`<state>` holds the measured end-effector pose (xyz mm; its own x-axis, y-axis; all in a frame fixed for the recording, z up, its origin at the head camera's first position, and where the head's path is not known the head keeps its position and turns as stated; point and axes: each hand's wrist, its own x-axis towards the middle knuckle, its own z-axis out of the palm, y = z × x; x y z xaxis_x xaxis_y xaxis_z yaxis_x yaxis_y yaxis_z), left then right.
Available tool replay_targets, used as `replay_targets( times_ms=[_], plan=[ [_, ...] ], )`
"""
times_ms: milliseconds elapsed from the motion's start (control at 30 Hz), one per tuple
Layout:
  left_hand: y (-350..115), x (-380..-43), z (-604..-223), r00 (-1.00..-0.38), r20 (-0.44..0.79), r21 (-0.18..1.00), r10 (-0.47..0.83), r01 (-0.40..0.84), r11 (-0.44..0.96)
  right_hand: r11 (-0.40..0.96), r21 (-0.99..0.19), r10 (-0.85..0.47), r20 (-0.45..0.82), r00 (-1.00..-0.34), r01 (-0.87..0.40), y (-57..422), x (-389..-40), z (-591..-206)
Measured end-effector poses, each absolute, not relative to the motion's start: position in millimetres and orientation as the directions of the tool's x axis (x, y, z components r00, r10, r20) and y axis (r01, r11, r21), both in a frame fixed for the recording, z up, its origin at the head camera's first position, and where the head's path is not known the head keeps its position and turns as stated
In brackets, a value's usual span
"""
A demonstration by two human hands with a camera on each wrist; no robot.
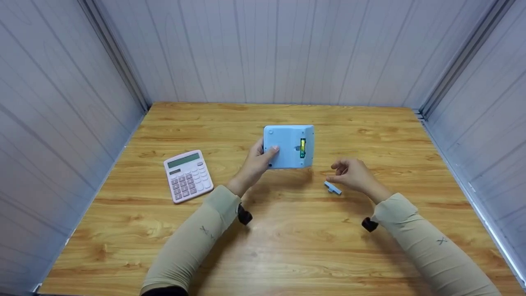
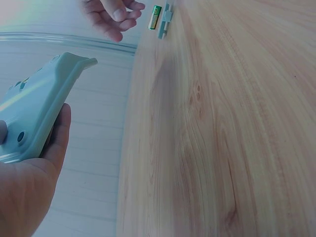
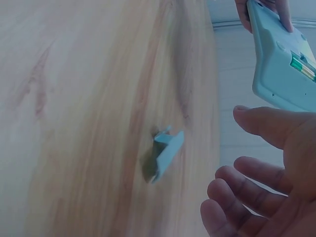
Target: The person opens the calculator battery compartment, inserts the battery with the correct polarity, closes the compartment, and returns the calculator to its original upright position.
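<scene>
My left hand (image 1: 252, 164) grips a light blue calculator (image 1: 287, 142) by its left edge, thumb on its back, which faces the head camera. The uncovered battery slot holds a green and gold battery (image 1: 303, 149). My right hand (image 1: 355, 174) hovers above the table with loosely bent fingers and nothing between them. Just below its fingertips lies the small blue battery cover (image 1: 333, 188), also seen in the right wrist view. In the left wrist view another green and gold battery (image 2: 154, 18) lies beside the cover; in the head view it does not show.
A pink and white calculator (image 1: 189, 176) lies face up on the wooden table (image 1: 287, 238), to the left of my left hand. Pale panel walls (image 1: 254, 53) stand at the back and on both sides of the table.
</scene>
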<state>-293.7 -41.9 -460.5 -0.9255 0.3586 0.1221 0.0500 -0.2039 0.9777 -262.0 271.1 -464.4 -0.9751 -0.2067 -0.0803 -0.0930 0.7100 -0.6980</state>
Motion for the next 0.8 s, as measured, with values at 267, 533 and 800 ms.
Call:
replay_targets(
  times_ms=[267,533,800],
  plan=[
    [-43,-293,-462,-0.923,0.127,0.978,0.364,0.055,-0.203,0.727,-0.684,-0.219,-0.153,-0.964,-0.057,271,-256,-473],
    [-42,-293,-462,-0.924,0.11,0.98,0.365,0.039,-0.197,0.78,-0.616,-0.25,-0.144,-0.957,-0.111,270,-255,-481],
    [-43,-293,-463,-0.923,0.119,0.981,0.367,0.052,-0.188,0.793,-0.602,-0.254,-0.19,-0.948,-0.092,270,-255,-485]
  ],
)
